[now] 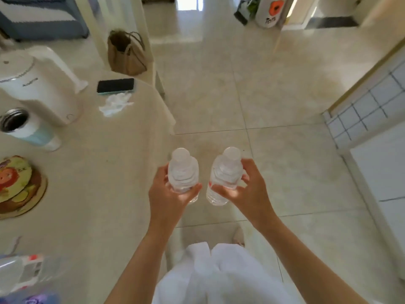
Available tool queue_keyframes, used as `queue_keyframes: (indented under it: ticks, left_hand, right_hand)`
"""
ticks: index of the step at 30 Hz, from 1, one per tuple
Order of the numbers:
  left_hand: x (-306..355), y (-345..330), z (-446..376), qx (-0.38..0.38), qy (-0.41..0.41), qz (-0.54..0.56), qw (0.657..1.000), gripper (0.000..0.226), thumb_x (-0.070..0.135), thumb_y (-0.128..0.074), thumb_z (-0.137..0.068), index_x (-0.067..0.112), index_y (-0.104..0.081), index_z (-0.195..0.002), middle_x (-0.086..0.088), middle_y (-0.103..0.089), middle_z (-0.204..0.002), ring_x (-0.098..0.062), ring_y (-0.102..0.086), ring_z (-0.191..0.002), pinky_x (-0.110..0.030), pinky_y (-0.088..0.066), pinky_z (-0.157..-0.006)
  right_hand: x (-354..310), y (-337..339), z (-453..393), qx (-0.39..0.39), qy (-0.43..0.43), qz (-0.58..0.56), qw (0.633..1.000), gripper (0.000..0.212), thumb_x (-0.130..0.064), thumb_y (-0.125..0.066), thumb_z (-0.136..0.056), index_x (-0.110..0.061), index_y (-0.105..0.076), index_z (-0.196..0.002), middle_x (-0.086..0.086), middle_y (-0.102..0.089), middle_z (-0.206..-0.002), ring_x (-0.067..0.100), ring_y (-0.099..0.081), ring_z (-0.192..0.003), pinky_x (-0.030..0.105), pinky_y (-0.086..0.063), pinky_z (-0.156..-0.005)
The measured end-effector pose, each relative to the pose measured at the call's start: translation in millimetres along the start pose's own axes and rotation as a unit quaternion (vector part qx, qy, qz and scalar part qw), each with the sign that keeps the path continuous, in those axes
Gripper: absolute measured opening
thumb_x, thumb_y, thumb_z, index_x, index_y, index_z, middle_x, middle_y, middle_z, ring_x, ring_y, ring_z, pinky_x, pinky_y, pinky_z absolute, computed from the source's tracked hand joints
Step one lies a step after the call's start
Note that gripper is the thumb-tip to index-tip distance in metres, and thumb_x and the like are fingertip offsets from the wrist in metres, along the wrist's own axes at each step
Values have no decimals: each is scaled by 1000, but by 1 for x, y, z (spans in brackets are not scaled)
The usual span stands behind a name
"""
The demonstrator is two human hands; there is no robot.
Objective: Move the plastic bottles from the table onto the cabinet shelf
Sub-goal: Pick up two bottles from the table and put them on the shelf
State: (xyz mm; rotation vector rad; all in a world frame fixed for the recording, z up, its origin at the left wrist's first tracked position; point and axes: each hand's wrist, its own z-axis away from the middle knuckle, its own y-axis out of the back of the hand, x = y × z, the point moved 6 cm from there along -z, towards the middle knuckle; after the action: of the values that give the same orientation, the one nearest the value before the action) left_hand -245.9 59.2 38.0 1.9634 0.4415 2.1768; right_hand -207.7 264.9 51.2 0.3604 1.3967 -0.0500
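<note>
pale glossy floor tiles (274, 102) fill the middle of the view, with a cream surface (105, 172) along the left side. each hand holds one clear plastic bottle upright over the floor, just right of the surface's edge. the left hand (169, 194) grips the left bottle (183, 172) around its lower body: the thumb lies across the near right side and the fingers (162, 172) curl round the left side, so the white cap and shoulder stand clear above the grip. the right hand (247, 189) grips the right bottle (225, 172) the same way, mirrored, with the fingers (249, 167) wrapped on the right side and the thumb across the near left side. the two bottles are side by side, near each other but apart. on the surface stand a white kettle (37, 88), an open steel flask (24, 128), a dark phone (115, 85) with a crumpled tissue (116, 104) just near of it, and a round patterned mat (17, 185). a brown bag (126, 53) sits at the far end.
</note>
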Motion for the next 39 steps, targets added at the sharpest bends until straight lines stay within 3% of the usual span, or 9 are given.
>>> queue_keyframes:
  ticks: [3,9,12,16,22,24,27,31,39]
  left_hand:
    - [14,-53,8,-66,-16,-8,998,73,14,-96,-52,17,-58,-114,2,-70,-105,-13,-70,-95,-24,-57,-81]
    - [45,-163,39,-183,-59,-13,981,76,17,-96,-54,18,-57,-119,6,-70,-105,-13,-69,-96,-27,-57,-81]
    - [66,-224,63,-221,-88,-17,971,77,23,-97,-52,17,-58,-118,12,-69,-99,-11,-69,-92,-18,-55,-77]
    - [92,-316,107,-274,-109,-15,955,71,15,-95,-54,14,-58,-115,17,-65,-94,-6,-67,-86,-6,-50,-69]
    - [134,-449,172,-357,-154,-30,921,71,19,-95,-55,29,-54,-111,15,-65,-93,-8,-67,-85,-6,-50,-65]
    - [146,-478,187,-377,-163,-31,911,71,19,-95,-55,27,-55,-113,11,-67,-95,-12,-68,-86,-11,-53,-67]
    - [158,-524,205,-411,-162,-31,897,73,23,-96,-54,32,-55,-113,2,-70,-104,-21,-69,-95,-34,-60,-77]
    - [181,-587,225,-444,-169,-36,879,75,35,-95,-49,34,-56,-113,7,-70,-103,-18,-70,-95,-37,-60,-77]
    - [241,-733,254,-519,-190,-26,833,65,52,-82,-41,45,-55,-99,20,-68,-92,-10,-68,-90,-43,-60,-78]
  right_hand:
    - [13,52,17,70,-7,10,997,72,-27,-90,-59,-23,-50,-118,-12,-62,-115,10,-63,-107,25,-58,-82]
    - [41,163,56,186,-38,9,982,75,-26,-91,-60,-20,-50,-122,-6,-63,-117,15,-64,-107,39,-60,-82]
    - [55,222,76,234,-58,3,970,75,-27,-90,-61,-21,-50,-124,-6,-63,-119,14,-64,-107,35,-60,-82]
    - [77,308,107,299,-87,-16,950,69,-26,-91,-60,-27,-52,-118,-13,-65,-112,5,-65,-100,18,-56,-76]
    - [112,429,147,389,-111,8,915,69,-30,-91,-57,-27,-51,-113,-6,-66,-109,12,-67,-96,24,-59,-72]
    - [118,457,156,412,-116,0,904,69,-30,-91,-57,-29,-51,-113,-9,-65,-109,8,-66,-96,26,-60,-73]
    - [128,499,168,445,-128,-26,886,67,-26,-91,-59,-29,-52,-114,-11,-65,-110,1,-64,-94,19,-57,-71]
    - [142,557,173,481,-145,-38,864,70,-26,-90,-61,-27,-52,-119,-11,-62,-114,1,-61,-100,6,-49,-65]
    - [160,677,164,556,-163,-42,814,67,-28,-90,-61,-29,-51,-116,-19,-61,-107,-7,-58,-97,4,-47,-68]
